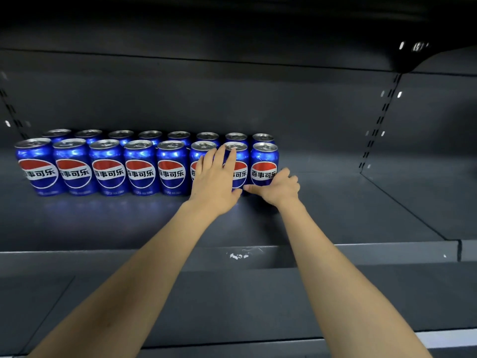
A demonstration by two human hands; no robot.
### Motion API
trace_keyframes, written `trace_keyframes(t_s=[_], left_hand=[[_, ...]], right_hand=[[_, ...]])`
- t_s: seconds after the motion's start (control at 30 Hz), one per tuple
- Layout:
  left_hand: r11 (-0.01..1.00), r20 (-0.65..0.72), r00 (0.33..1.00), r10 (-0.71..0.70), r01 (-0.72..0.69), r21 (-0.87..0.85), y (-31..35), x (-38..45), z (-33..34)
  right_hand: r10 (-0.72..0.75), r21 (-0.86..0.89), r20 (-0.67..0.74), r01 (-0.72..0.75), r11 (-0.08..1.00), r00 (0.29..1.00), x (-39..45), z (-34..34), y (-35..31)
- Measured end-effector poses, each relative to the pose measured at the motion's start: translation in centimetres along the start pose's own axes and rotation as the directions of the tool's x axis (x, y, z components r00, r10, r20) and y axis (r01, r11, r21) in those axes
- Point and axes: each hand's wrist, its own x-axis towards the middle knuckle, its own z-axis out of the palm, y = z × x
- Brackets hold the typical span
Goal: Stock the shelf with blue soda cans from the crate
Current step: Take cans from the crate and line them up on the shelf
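Where the head camera looks down my two bare forearms, I log a dark grey metal shelf point(335, 210) holding sixteen blue Pepsi cans, upright, in two rows of eight. Front row point(108, 167): cans side by side and touching, red-white-blue logos with Chinese lettering facing me, left end near the shelf's left side. Back row point(121, 135): directly behind, only silver tops and upper walls visible. My left hand point(214, 182): fingers straight and slightly spread, laid flat against the fronts of the sixth can point(200, 151) and seventh can point(238, 161) of the front row, fingertips reaching the seventh can's rim. My right hand point(280, 188): fingers curled round the lower right side of the eighth, rightmost front can point(264, 164), thumb stretched left along its base toward the left hand's thumb. Right half of the shelf: bare surface, slotted upright point(379, 120) at the back panel. Front lip point(237, 255): scuffed white patch. No crate shows in this view.
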Motion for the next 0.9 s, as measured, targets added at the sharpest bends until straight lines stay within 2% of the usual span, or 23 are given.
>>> trace_keyframes(t_s=[0.17,0.33,0.43,0.57,0.63,0.77,0.8,0.9], left_hand=[[0.994,-0.006,1.000,-0.025,0.024,-0.110,0.1,-1.9,-0.6],[0.943,-0.042,0.981,-0.187,0.168,-0.288,-1.1,-5.5,-2.2],[0.917,-0.086,0.967,-0.240,0.197,-0.347,-2.9,-8.8,-2.8],[0.889,-0.193,0.947,-0.257,0.154,-0.431,-5.0,-14.3,-3.2],[0.882,-0.202,0.943,-0.264,0.151,-0.446,-6.2,-17.1,-2.8],[0.848,-0.130,0.934,-0.334,0.237,-0.474,-8.7,-22.7,-1.1],[0.837,-0.095,0.932,-0.349,0.265,-0.478,-9.4,-24.1,-0.4],[0.807,0.053,0.927,-0.372,0.351,-0.474,-11.4,-28.7,2.0]], right_hand=[[-0.071,-0.067,-0.134,0.063,0.996,0.988,-4.3,0.6,-0.7],[-0.184,-0.100,-0.245,0.164,0.981,0.952,-9.6,1.9,-2.3],[-0.247,-0.094,-0.252,0.230,0.969,0.936,-13.3,3.5,-3.2],[-0.281,-0.046,-0.245,0.279,0.959,0.928,-18.5,6.8,-3.7],[-0.291,-0.039,-0.245,0.291,0.956,0.925,-21.1,8.9,-3.7],[-0.311,-0.032,-0.321,0.319,0.947,0.894,-26.0,13.1,-2.7],[-0.310,-0.038,-0.307,0.314,0.949,0.900,-27.1,14.1,-2.3],[-0.260,-0.092,-0.133,0.249,0.964,0.956,-29.8,17.1,-0.3]])
